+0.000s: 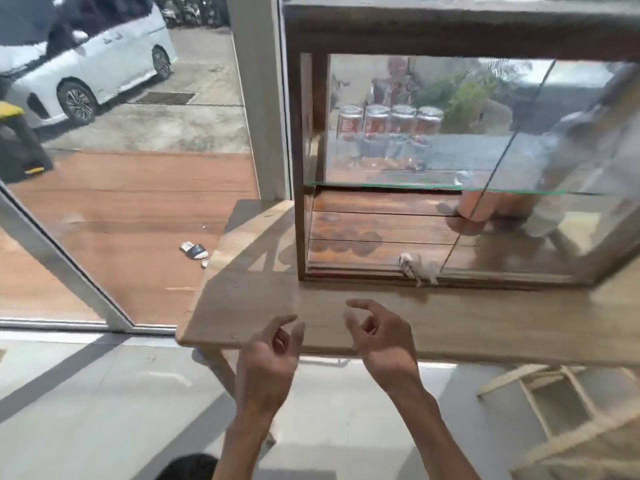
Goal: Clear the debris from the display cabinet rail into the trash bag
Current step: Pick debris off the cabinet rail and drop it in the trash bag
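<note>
Display cabinet (450, 39) on wooden counter (485, 323). Pale debris clump (419, 268) lodged on the near bottom rail (346, 273), at the sliding glass edge. Left hand (273, 351) and right hand (379, 336) released, fingers loosely curled, holding nothing, above the counter's near edge.

A small pale crumpled clump of debris (419, 268) lies on the bottom rail (363, 271) of the wooden, glass-fronted display cabinet (450, 36), beside the edge of the sliding glass pane. The cabinet stands toward the desk's (249, 299) far edge.
</note>
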`<move>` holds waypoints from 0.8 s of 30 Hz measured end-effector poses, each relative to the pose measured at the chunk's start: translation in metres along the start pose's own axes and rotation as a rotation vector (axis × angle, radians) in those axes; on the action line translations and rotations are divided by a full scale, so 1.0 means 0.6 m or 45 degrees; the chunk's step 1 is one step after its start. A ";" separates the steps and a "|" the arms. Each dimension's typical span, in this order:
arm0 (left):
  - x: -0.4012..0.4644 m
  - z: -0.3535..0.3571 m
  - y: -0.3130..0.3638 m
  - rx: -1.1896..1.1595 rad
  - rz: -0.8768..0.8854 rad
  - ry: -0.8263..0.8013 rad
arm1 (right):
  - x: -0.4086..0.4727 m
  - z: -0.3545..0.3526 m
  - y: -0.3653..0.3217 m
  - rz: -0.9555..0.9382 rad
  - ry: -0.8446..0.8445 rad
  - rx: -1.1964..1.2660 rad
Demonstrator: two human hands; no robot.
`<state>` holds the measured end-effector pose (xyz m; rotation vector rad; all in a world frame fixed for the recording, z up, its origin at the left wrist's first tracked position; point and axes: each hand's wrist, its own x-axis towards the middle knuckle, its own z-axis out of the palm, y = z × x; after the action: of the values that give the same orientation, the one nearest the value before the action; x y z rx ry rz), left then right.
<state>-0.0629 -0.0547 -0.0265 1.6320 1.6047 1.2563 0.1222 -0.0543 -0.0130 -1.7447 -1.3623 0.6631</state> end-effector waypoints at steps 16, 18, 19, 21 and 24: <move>0.102 0.266 0.150 0.182 0.099 -0.104 | 0.109 -0.159 0.101 0.130 0.411 -0.235; 0.112 0.280 0.153 0.233 0.157 -0.212 | 0.115 -0.161 0.107 0.115 0.402 -0.324; 0.117 0.283 0.153 0.248 0.193 -0.294 | 0.118 -0.161 0.109 0.108 0.403 -0.362; 0.126 0.284 0.152 0.318 0.268 -0.439 | 0.124 -0.163 0.111 0.095 0.408 -0.404; 0.142 0.280 0.153 0.450 0.390 -0.491 | 0.131 -0.165 0.110 0.095 0.391 -0.405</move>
<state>0.1152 0.0516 0.0019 2.2480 1.4241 0.7456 0.2582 -0.0124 -0.0100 -2.0579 -1.2396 0.2081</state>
